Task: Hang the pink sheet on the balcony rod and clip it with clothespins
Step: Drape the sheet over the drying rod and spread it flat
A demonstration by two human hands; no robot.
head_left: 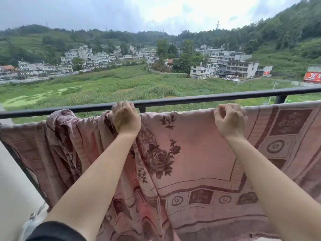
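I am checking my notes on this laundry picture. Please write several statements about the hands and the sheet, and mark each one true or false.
1. The pink sheet hangs draped in front of the black railing. True.
2. The left hand lies flat and open on the sheet. False: its fingers are curled round bunched fabric at the top edge.
3. The right hand pinches the top edge of the sheet. True.
4. The sheet is smooth to the left of the left hand. False: it is bunched and creased there, and flatter between the hands.
5. The sheet is plain. False: it has a dark rose print and patterned borders.
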